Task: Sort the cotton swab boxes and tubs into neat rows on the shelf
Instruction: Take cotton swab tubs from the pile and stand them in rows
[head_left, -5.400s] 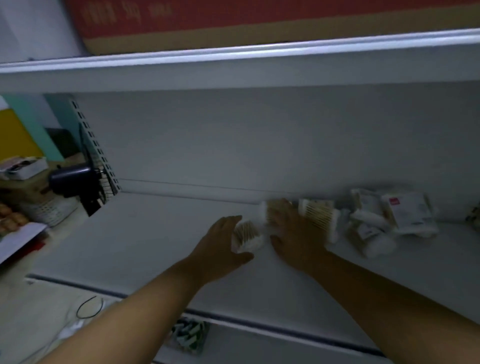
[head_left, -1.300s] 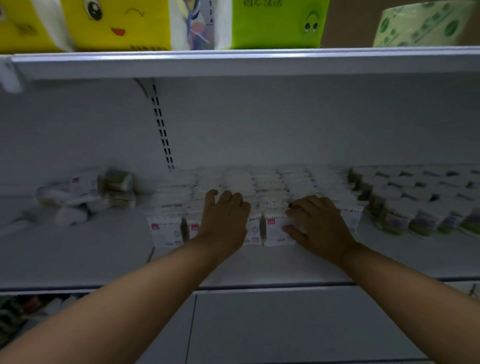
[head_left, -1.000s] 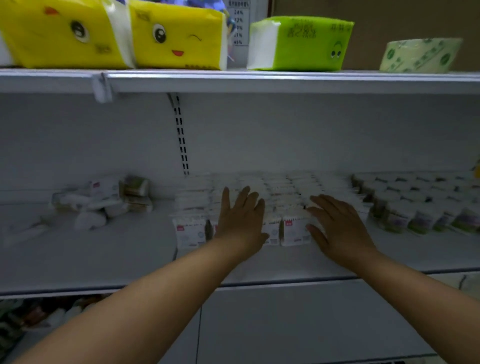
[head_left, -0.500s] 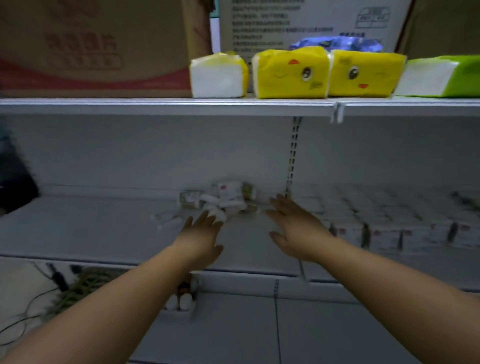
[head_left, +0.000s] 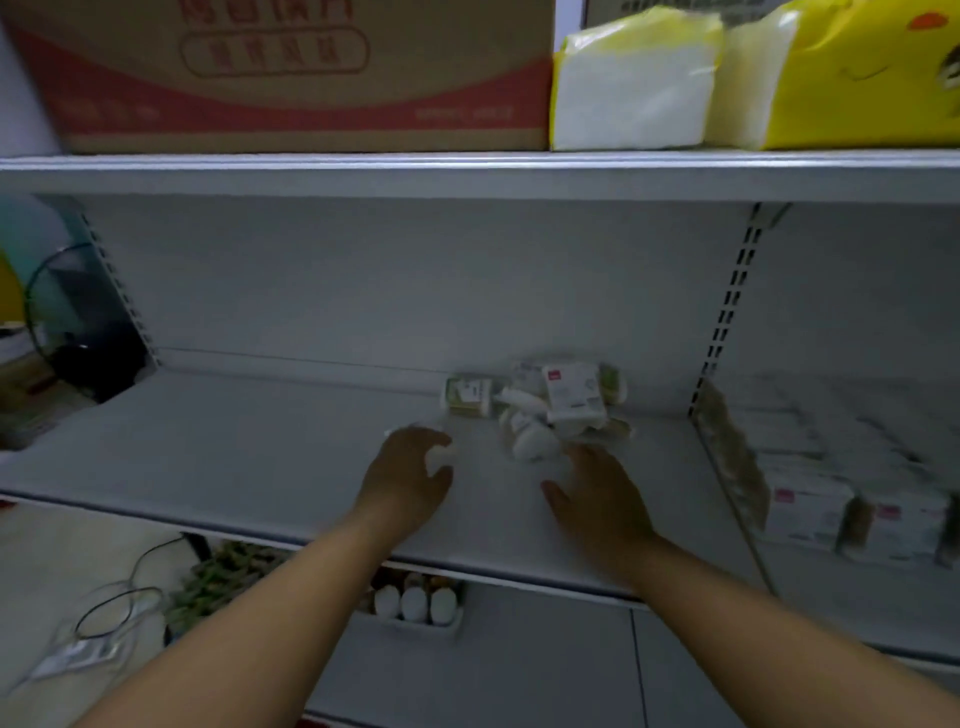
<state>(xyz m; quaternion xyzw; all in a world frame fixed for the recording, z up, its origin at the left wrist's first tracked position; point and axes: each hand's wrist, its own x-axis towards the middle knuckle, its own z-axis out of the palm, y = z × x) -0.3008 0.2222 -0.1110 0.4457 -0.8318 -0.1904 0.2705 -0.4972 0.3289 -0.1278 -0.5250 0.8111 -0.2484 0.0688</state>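
We see a messy pile (head_left: 540, 410) of cotton swab boxes and tubs at the back of the shelf (head_left: 249, 457), near the post with holes (head_left: 727, 312). In the pile, 1 white box (head_left: 571, 397) with a red mark leans on top. A green tub (head_left: 467, 397) lies on its side at the left. Round white tubs (head_left: 530, 441) lie at the front.

To the right of the post, the neat rows (head_left: 857, 499) of boxes are set up already. They look blurry, so we cannot count them.

The left hand (head_left: 410, 478) is just left of the pile. Its fingers curl round a small white pack (head_left: 440, 456). We cannot tell which kind it is.

The right hand (head_left: 597, 493) is low over the shelf, with its fingers straight and a little spread. It holds nothing. Its fingertips are just in front of the white tubs, and we cannot tell if they touch.

We think the step now is picking loose things out of the pile. Next, the right hand should close on 1 tub at the front. A soft, sure hold is best, since round tubs can roll away. Then both hands should go right, past the post, and stand each thing up with its own kind, in line with the row.
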